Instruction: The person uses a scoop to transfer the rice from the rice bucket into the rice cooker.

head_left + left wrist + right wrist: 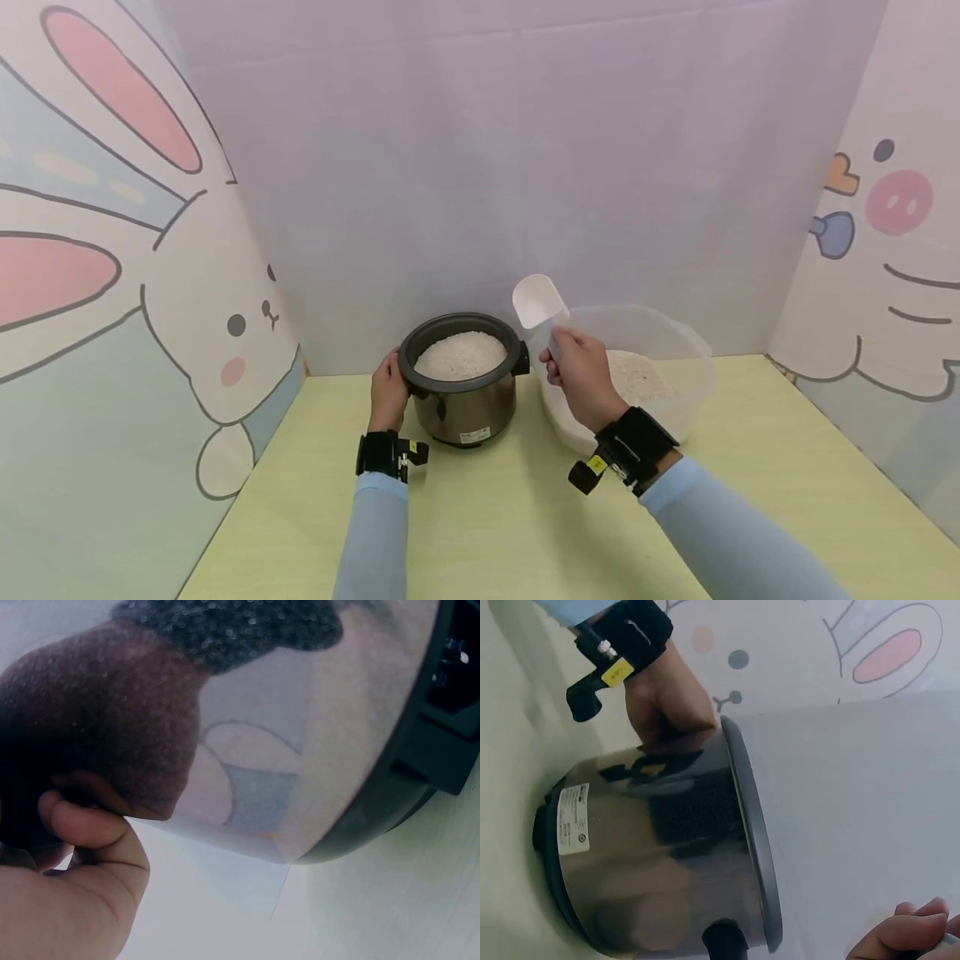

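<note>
A rice cooker with a shiny dark metal body and black rim stands lidless on the table, white rice heaped inside. My left hand grips its left handle, the thumb bent against the black part in the left wrist view. With curled fingers my right hand holds a white scoop by its handle. The scoop's bowl is raised between the cooker and a translucent plastic tub, above rim height. More rice lies in the tub, partly hidden behind the right hand and wrist.
Both vessels stand on a pale yellow-green table, close to the grey back curtain. A panel with a cartoon rabbit rises at the left, another cartoon panel at the right. The cooker's other handle juts toward the tub.
</note>
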Available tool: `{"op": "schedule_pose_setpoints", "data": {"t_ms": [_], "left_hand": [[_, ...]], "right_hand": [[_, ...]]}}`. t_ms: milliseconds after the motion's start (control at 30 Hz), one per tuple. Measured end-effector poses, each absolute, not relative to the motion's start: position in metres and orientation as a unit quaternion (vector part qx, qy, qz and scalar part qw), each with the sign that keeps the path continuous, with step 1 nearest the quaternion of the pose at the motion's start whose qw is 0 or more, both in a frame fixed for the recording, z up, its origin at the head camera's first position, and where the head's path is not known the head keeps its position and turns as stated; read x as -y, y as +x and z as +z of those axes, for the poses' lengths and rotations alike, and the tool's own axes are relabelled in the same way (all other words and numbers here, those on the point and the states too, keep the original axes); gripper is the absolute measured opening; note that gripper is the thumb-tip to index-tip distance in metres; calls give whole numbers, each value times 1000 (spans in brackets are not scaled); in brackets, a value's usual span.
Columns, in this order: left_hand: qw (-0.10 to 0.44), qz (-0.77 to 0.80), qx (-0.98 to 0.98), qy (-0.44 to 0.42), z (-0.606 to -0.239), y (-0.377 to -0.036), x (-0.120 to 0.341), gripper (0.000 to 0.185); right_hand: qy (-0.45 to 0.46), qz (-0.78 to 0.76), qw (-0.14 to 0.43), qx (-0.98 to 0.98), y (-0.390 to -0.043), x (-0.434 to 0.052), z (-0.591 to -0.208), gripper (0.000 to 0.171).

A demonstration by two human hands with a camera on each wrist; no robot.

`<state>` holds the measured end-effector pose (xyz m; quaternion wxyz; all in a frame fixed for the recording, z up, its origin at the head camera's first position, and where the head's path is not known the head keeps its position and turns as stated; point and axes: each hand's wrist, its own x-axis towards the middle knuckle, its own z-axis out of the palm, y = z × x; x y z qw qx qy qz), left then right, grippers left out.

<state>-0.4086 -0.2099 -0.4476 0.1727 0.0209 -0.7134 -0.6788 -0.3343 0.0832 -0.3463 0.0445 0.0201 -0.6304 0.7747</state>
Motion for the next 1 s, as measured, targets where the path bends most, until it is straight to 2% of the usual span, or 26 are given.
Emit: {"op": "schedule_pose_setpoints", "data": {"t_ms": [100, 333, 700, 1000], "left_hand": [[171, -680, 713, 20, -448, -409, 210, 49], [168, -675, 718, 20, -443, -404, 209, 47], [174, -678, 714, 20, -447, -408, 209, 47], [169, -677, 716, 25, -447, -407, 210, 47]], "right_hand": [[-3, 810, 1, 586, -327, -82, -351, 44], [0, 881, -74, 467, -311, -77, -361, 45], [79, 898, -120, 416, -296, -73, -389, 49], [159, 859, -146, 464, -287, -71, -419, 44]]}}
